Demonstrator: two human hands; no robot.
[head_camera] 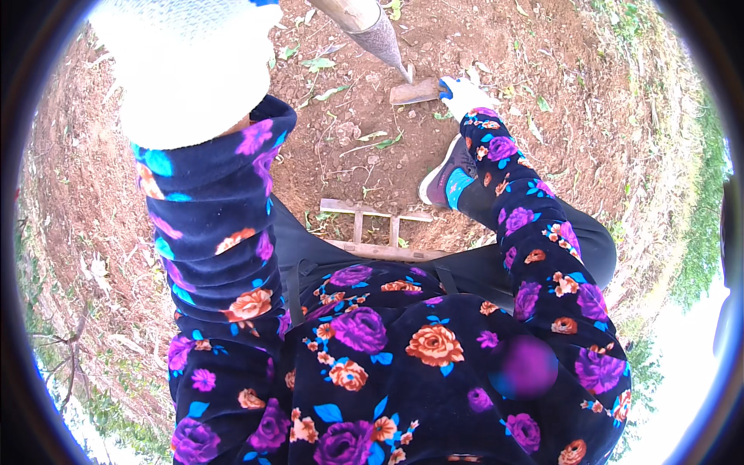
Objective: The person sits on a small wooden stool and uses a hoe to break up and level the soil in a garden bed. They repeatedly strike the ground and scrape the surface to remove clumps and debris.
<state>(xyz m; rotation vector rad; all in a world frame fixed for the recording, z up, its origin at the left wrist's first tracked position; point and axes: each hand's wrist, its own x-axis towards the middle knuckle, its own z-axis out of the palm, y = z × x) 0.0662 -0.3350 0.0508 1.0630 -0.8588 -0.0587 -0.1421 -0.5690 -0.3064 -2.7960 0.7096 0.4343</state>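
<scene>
My left hand [197,70], in a white knit glove with some blue, is raised close to the camera at the upper left. Its fingers run past the top of the picture, so its grip is hidden. Near it, a wooden shaft [343,11] comes down from the top edge into a conical metal socket [381,43]. The socket's narrow end points at a small wooden block [415,92]; whether they touch is unclear. My right hand [468,96], gloved in white and blue, grips the block's right end low over the soil.
Reddish-brown soil [349,133] with scattered green leaves and dry stalks lies in front of me. A low wooden frame [378,250] with crosspieces is between my legs. My right shoe [444,174] rests beside it. Bare branches [72,349] are at the left edge.
</scene>
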